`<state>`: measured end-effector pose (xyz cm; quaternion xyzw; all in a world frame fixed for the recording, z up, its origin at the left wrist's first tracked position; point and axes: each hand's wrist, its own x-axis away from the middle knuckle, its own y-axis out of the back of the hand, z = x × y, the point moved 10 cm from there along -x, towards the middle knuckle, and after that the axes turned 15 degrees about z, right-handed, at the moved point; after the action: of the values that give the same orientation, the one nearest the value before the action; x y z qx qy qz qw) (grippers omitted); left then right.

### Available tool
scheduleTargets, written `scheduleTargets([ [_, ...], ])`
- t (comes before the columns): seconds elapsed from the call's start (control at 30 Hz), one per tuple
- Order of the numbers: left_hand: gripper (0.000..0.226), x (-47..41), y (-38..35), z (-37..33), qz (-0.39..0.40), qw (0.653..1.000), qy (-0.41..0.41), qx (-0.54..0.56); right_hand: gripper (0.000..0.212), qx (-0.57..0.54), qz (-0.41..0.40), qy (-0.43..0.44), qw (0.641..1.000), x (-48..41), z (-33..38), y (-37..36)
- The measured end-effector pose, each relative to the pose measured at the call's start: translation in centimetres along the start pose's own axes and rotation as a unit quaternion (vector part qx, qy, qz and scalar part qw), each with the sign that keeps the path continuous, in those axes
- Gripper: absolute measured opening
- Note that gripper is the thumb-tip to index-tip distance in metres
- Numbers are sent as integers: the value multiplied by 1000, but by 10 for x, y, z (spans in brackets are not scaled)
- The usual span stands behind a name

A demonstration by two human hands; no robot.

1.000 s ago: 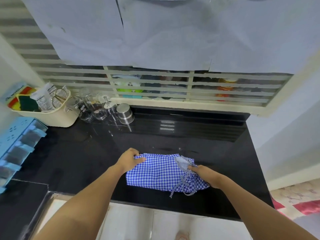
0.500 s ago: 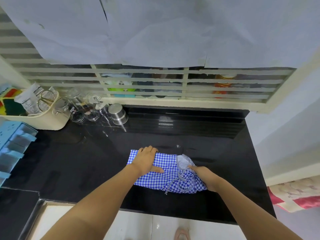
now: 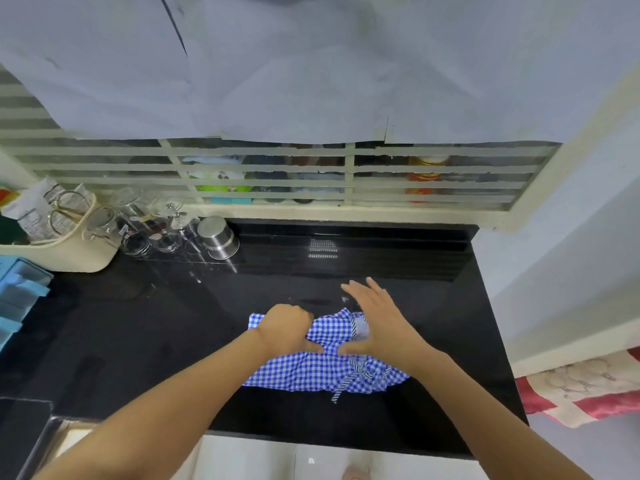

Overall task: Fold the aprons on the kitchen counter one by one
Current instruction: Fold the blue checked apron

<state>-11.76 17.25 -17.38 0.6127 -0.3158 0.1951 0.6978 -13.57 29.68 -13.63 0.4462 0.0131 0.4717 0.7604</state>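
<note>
At the near side of the black counter (image 3: 138, 323), gripping the small-folded blue gingham apron (image 3: 311, 370) with curled left hand (image 3: 284, 327), right hand (image 3: 381, 320) flat, empty above; seemingly nearly finished, no other aprons visible.

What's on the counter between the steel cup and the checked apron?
Nothing: only bare black countertop lies between the steel cup and the checked apron, as the head view shows.

On the black desk (image 3: 450, 323) a blue checked apron (image 3: 301, 372), a steel cup (image 3: 218, 237), glass jars (image 3: 166, 237) and a cream basket (image 3: 69, 258) are placed.
</note>
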Motion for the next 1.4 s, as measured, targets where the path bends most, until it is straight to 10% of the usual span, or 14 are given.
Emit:
scheduleTargets([
  [0.17, 56, 34, 32, -32, -85, 991, -92, -43, 69, 185, 93, -9, 978, -22, 23, -22],
  [0.23, 47, 42, 29, -22, -63, 994, -84, -43, 29, 238, 79, -26, 968, -24, 24, -10],
  [0.37, 23, 61, 21, 13, -85, 988, -115, -66, 17, 334, -5, 19, 942, -28, 40, 19],
  [0.67, 56, 129, 70, 60, -305, 898, -278, 149, 38, 18, -252, 63, 966, -36, 56, 115],
  [0.8, 77, 136, 75, 110, -376, 866, -222, 243, 39, -68, -201, 34, 977, -64, 66, 123],
  [0.93, 60, 116, 63, 146, -287, 798, -204, 489, 29, -67, -155, 23, 985, -81, 68, 113],
  [1.07, 12, 129, 80, 131, -338, 850, -266, 305, 25, 127, -141, 30, 981, -91, 83, 103],
  [1.23, 58, 142, 88, 91, -412, 875, -256, -4, 52, 270, -294, 79, 913, -91, 108, 136],
  [1.4, 66, 105, 67, 71, -388, 897, -210, 16, 85, 222, -253, -29, 941, -114, 80, 142],
])
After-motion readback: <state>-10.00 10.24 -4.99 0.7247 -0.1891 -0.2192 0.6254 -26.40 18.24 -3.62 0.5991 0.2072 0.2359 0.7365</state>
